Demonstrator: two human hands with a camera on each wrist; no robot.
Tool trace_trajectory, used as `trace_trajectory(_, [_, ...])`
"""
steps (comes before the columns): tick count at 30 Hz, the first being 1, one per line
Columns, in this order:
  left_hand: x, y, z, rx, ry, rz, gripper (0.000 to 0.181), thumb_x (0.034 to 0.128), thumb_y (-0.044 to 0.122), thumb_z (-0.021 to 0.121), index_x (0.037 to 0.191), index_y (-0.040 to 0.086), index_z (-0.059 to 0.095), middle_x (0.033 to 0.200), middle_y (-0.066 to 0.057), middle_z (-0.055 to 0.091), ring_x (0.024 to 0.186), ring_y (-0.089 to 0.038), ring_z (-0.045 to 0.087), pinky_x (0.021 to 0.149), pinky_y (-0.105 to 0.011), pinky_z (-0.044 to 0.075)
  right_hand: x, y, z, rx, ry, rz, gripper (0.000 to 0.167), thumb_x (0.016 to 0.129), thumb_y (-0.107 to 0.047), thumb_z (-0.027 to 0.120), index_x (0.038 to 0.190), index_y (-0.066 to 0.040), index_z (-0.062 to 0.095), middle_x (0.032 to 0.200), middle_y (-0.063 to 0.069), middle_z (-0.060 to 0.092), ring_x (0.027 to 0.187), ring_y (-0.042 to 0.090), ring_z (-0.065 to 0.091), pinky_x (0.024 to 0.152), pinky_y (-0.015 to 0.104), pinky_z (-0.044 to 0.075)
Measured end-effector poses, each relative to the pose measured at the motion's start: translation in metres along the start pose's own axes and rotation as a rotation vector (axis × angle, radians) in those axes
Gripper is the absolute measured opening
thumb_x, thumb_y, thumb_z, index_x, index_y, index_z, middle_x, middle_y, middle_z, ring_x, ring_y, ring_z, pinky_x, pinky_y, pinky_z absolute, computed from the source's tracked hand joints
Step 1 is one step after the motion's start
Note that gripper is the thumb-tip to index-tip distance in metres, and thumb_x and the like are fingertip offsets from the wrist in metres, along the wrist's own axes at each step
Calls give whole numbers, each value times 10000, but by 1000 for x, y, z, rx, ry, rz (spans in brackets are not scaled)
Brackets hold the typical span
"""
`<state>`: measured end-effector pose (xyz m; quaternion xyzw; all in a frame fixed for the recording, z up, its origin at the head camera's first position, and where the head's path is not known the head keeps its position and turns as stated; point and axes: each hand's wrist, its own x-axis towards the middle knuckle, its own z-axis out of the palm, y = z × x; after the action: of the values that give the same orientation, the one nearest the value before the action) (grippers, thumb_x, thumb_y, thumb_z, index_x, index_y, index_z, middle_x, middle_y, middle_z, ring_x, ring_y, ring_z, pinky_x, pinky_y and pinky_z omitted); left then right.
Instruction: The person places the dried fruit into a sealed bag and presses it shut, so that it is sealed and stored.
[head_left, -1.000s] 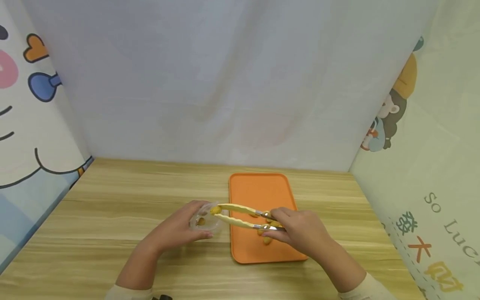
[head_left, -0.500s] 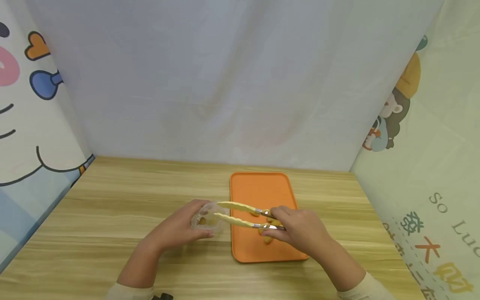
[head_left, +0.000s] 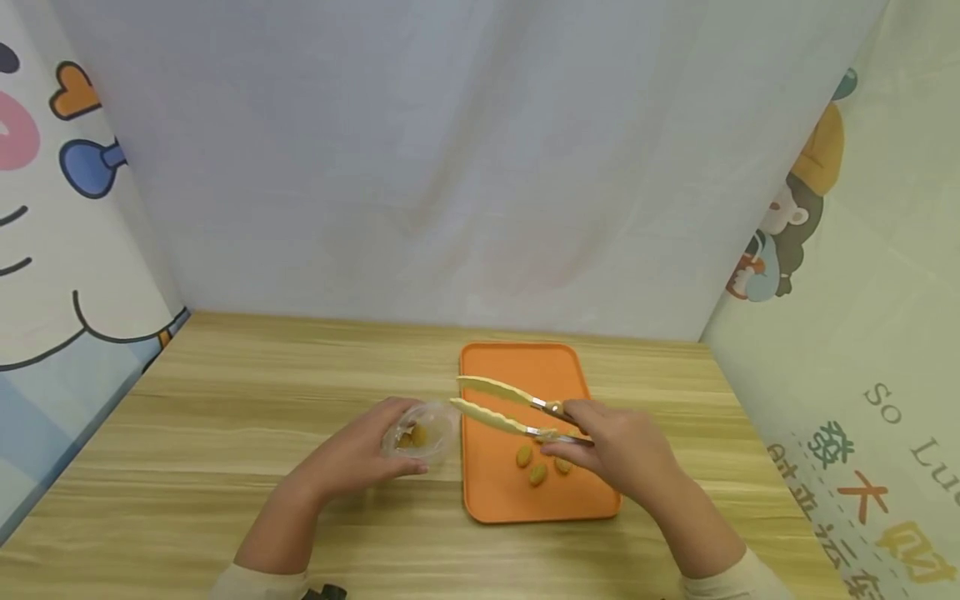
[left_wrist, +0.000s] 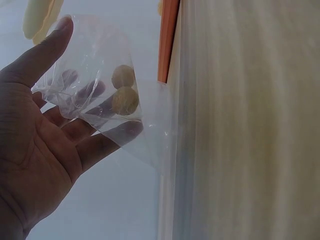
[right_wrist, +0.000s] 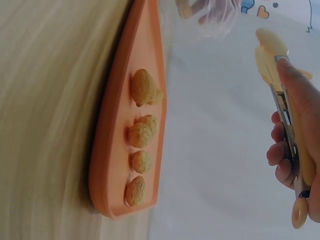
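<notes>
My left hand [head_left: 352, 454] holds a clear plastic bag [left_wrist: 95, 45] with its mouth spread, left of the orange tray [head_left: 525, 502]. Two round brown balls [left_wrist: 125, 101] that look like fried puffs lie inside the bag. In my right hand [head_left: 626, 450] is a pair of tongs [head_left: 495, 417] with cream scalloped tips and metal arms. The tips stand apart above the tray's left side, with nothing between them. Several brown puffs [right_wrist: 141, 161] lie on the tray below the tongs; in the head view my right hand and the tongs partly hide them.
The wood-grain table [head_left: 247, 400] carries the tray and runs back to a pale curtain [head_left: 420, 167]. A cartoon-printed cloth [head_left: 82, 233] hangs at the left, and another printed cloth [head_left: 862, 317] at the right. A small dark object [head_left: 326, 592] shows at the bottom edge.
The puff between the tong tips a second ago has dropped into the bag. My right hand has drawn the tongs back right and farther from me, over the tray. The left hand stays put.
</notes>
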<state>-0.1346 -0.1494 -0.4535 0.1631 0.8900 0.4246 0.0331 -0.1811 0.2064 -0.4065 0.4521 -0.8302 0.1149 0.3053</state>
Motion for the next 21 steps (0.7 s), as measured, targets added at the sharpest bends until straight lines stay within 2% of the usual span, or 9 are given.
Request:
trace_trajectory(7, [2, -5, -1, 21, 4, 13, 699, 777, 397, 830, 1375, 244, 505, 1303, 16, 566, 1083, -176, 573, 936, -435, 473, -7, 9, -3, -26, -32, 81, 558, 892, -688, 444, 884, -152, 598, 642, -133, 504, 475, -56, 257, 412, 103, 213])
trace_trajectory(13, [3, -4, -1, 5, -1, 10, 716, 773, 415, 829, 1385, 242, 500, 1309, 32, 558, 1103, -170, 570, 931, -430, 478, -15, 14, -3, -11, -41, 122, 525, 877, -679, 498, 856, -160, 575, 619, -151, 427, 488, -37, 245, 421, 119, 225])
trace_trajectory(21, [4, -3, -2, 0, -9, 5, 734, 763, 480, 816, 1383, 259, 493, 1296, 46, 555, 1080, -162, 570, 914, -415, 482, -25, 22, -1, -20, -66, 184, 529, 865, -691, 499, 876, -168, 581, 626, -152, 417, 481, -31, 222, 414, 136, 210])
